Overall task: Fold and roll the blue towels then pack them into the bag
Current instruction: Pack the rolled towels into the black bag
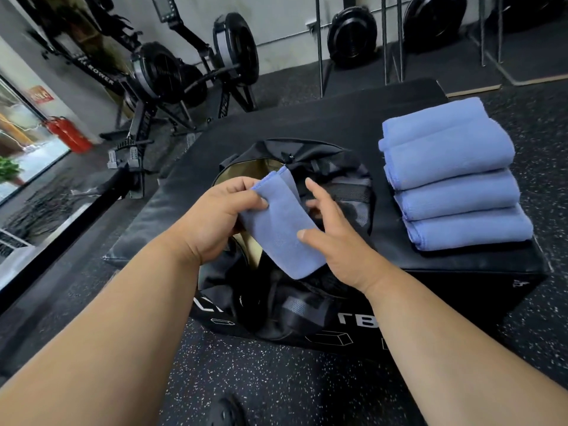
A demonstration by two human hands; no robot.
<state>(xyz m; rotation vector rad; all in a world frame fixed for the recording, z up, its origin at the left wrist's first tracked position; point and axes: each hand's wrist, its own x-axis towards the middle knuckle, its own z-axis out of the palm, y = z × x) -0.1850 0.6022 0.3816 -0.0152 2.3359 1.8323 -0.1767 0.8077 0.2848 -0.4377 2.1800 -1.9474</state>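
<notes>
A folded blue towel [281,224] hangs in the air above the open black bag [338,170], whose tan lining shows at the mouth. My left hand [215,216] grips the towel's upper left edge, thumb on top. My right hand [332,238] touches its right side, thumb on the cloth and the fingers spread out behind. Several more folded blue towels [451,176] lie stacked in a row to the right of the bag, on the black padded box [307,118].
The box stands on speckled black rubber floor [276,382]. Rowing machines [172,72] stand behind it at the left, a red fire extinguisher [69,133] by the window. Metal rack posts [319,44] and black fan wheels line the back wall.
</notes>
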